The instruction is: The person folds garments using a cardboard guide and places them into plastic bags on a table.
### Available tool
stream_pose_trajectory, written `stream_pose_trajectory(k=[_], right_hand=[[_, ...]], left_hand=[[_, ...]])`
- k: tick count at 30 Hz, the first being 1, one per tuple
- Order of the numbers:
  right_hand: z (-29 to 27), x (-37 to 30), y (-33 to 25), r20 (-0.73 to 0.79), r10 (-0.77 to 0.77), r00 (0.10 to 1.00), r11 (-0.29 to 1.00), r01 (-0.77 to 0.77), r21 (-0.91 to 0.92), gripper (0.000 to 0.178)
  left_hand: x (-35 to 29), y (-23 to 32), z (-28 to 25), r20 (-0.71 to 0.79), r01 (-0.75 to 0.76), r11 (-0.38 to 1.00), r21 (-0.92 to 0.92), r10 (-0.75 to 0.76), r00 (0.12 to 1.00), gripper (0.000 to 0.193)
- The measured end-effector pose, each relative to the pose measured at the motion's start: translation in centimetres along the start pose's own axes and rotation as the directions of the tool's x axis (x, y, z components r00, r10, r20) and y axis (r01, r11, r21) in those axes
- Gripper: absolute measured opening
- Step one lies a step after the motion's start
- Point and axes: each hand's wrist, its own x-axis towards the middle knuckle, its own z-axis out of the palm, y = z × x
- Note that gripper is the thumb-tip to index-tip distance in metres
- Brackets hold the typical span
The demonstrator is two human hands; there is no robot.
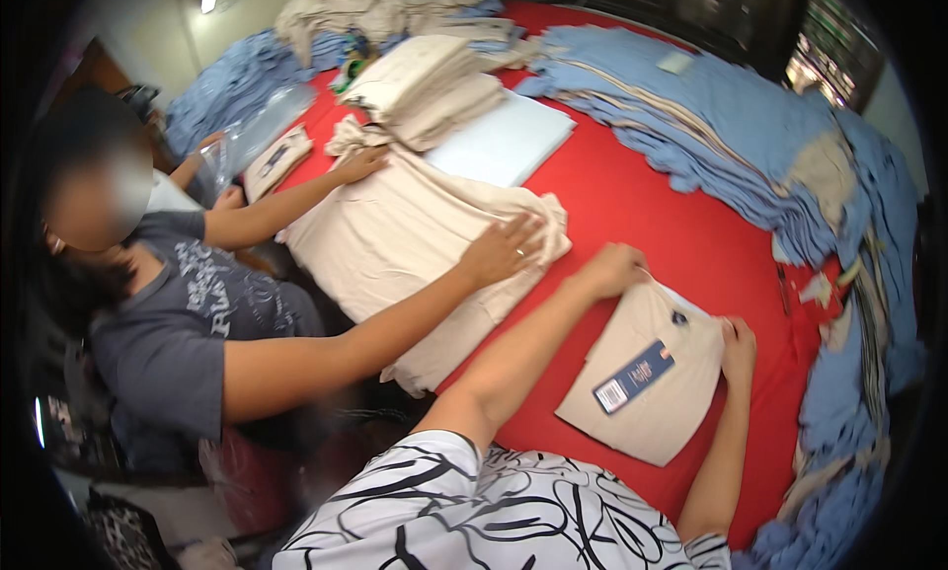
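Note:
A folded beige shirt (pixel 676 412) lies on the red-covered table in front of me, with a dark blue hang tag (pixel 633 377) on its face. My left hand (pixel 620 270) is closed on its far left corner. On the opposite side, my right hand (pixel 738 349) grips the far right corner, fingers partly hidden behind the cloth. Between the hands, a strip of white shows along the shirt's far edge. To my left, a co-worker's two hands rest on a spread beige shirt (pixel 415 244), the nearer one flat with its fingers apart.
Red cloth (pixel 632 190) covers the table. A stack of folded beige garments (pixel 425 81) stands beyond white sheets (pixel 504 141). Blue garments (pixel 691 96) are piled along the far and right edges. A folded beige garment (pixel 278 163) and clear plastic bags (pixel 262 121) lie far left.

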Motion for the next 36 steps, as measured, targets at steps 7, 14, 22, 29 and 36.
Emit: stream_pose_trajectory(k=[7, 14, 22, 29, 36], right_hand=[[0.6, 0.5, 1.5, 0.066, 0.025, 0.997, 0.99, -0.034, 0.134, 0.02], [0.8, 0.6, 0.2, 0.052, 0.045, 0.998, 0.999, -0.047, 0.028, 0.022], [0.1, -0.4, -2.7, -0.001, 0.15, 0.989, 0.986, -0.15, -0.071, 0.023], [-0.3, -1.2, -2.5, 0.025, 0.177, 0.984, 0.984, -0.176, -0.034, 0.023], [0.5, -0.8, -2.5, 0.039, 0.145, 0.989, 0.982, -0.139, -0.131, 0.025]], left_hand=[[-10.4, 20.3, -8.5, -0.352, -0.657, 0.696, 0.291, 0.716, 0.603, 0.02], [-19.6, 29.0, -9.6, -0.497, -0.509, 0.787, 0.348, 0.615, 0.612, 0.027], [-18.3, 28.5, -6.1, -0.52, -0.782, 0.555, 0.282, 0.774, 0.362, 0.014], [-21.3, 28.1, -4.6, -0.406, -0.835, 0.55, 0.004, 0.764, 0.501, 0.015], [-21.0, 27.6, -4.2, -0.382, -0.832, 0.551, -0.067, 0.756, 0.532, 0.016]])
